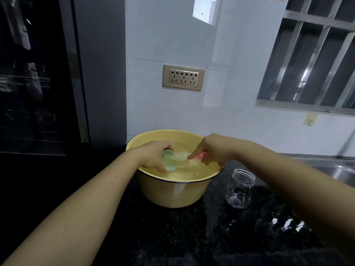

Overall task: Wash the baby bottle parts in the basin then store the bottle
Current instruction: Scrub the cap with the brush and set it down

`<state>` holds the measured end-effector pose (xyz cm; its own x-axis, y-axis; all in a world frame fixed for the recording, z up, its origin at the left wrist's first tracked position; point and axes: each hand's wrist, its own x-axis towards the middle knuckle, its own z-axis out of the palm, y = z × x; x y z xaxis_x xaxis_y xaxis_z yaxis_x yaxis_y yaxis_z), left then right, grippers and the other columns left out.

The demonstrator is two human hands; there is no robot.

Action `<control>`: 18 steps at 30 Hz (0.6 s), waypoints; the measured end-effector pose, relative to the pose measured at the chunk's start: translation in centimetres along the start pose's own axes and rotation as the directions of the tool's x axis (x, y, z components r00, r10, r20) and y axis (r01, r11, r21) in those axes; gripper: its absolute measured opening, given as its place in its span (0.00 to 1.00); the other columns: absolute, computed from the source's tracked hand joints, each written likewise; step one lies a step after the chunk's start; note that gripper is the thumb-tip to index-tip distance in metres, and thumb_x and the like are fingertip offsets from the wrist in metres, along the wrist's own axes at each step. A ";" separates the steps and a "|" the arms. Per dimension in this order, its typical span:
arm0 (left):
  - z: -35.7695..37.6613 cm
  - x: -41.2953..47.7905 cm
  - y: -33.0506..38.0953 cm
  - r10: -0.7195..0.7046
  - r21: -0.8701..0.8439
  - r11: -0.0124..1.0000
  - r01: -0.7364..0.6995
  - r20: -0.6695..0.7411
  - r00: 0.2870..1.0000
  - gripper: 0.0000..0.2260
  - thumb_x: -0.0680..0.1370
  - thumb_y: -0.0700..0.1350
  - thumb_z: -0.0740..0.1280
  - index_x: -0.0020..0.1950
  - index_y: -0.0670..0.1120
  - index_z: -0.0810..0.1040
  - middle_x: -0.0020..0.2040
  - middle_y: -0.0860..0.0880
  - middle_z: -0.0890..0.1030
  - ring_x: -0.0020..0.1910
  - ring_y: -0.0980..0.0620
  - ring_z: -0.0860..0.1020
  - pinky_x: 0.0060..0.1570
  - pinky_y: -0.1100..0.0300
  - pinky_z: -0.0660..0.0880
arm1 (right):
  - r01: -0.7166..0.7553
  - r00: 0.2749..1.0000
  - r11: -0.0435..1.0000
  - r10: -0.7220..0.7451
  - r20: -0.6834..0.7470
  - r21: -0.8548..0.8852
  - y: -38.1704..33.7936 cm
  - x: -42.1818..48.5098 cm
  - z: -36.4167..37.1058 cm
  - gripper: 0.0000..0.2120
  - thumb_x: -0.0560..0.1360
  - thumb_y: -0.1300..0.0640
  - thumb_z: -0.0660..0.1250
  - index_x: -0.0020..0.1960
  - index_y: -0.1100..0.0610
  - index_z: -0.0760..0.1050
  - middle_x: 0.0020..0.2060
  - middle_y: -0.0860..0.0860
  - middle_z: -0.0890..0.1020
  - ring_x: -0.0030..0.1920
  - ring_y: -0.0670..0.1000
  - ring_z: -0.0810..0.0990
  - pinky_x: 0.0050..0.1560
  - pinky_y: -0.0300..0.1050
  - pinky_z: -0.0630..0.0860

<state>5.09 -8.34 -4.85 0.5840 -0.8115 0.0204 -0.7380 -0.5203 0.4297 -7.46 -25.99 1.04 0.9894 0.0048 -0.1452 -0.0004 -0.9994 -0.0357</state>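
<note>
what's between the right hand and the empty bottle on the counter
Nothing visible. The clear bottle stands upright on the black counter, right of the yellow basin and apart from it. The right hand is over the water holding a pink brush; only the basin rim lies between them, and open counter surrounds the bottle.

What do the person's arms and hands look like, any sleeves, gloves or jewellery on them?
Both arms are bare from the bottom edge of the picture to the fingers, with no sleeve showing on either forearm. The left hand and the right hand wear no gloves, and no watch, bracelet or ring is visible. Parts of the fingers are hidden, so a ring there cannot be ruled out.
</note>
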 end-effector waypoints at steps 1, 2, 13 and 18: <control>0.0 0.0 0.0 0.002 -0.006 1.000 -0.002 -0.006 1.000 0.27 0.66 0.42 0.75 0.62 0.53 0.71 0.59 0.55 0.73 0.57 0.52 0.72 0.52 0.61 0.70 | 0.006 1.000 1.000 -0.006 0.009 -0.002 0.0 -0.1 0.0 0.24 0.74 0.62 0.67 0.62 0.38 0.76 0.50 0.46 0.83 0.25 0.49 0.81 0.33 0.34 0.77; 0.0 0.0 0.0 0.003 -0.015 1.000 -0.003 -0.014 1.000 0.27 0.66 0.42 0.76 0.62 0.53 0.71 0.59 0.55 0.73 0.57 0.52 0.72 0.52 0.62 0.69 | 0.015 1.000 1.000 -0.015 0.010 -0.012 -0.2 -0.3 -0.1 0.23 0.73 0.61 0.68 0.62 0.38 0.75 0.53 0.44 0.82 0.23 0.47 0.80 0.36 0.35 0.78; 0.0 0.1 -0.1 -0.007 -0.056 0.998 0.002 -0.090 0.996 0.27 0.65 0.44 0.76 0.62 0.53 0.71 0.60 0.53 0.74 0.59 0.50 0.73 0.58 0.54 0.73 | -0.046 0.994 0.912 0.001 -0.111 -0.408 -2.8 -1.9 0.5 0.22 0.79 0.53 0.54 0.70 0.34 0.63 0.62 0.47 0.78 0.60 0.53 0.77 0.51 0.42 0.68; 0.1 0.0 -0.2 -0.005 -0.007 1.000 0.004 -0.069 0.998 0.28 0.65 0.43 0.76 0.63 0.52 0.71 0.62 0.53 0.73 0.60 0.50 0.73 0.59 0.52 0.73 | 0.020 0.994 0.988 -0.003 0.109 -0.154 -3.7 -1.7 0.0 0.25 0.77 0.59 0.59 0.70 0.39 0.68 0.36 0.43 0.74 0.34 0.45 0.69 0.36 0.37 0.66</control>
<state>5.25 -8.29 -5.02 0.6093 -0.7889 0.0803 -0.7331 -0.5218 0.4363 -9.13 -22.29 1.37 0.9676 0.0115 -0.2522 0.0415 -0.9926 0.1141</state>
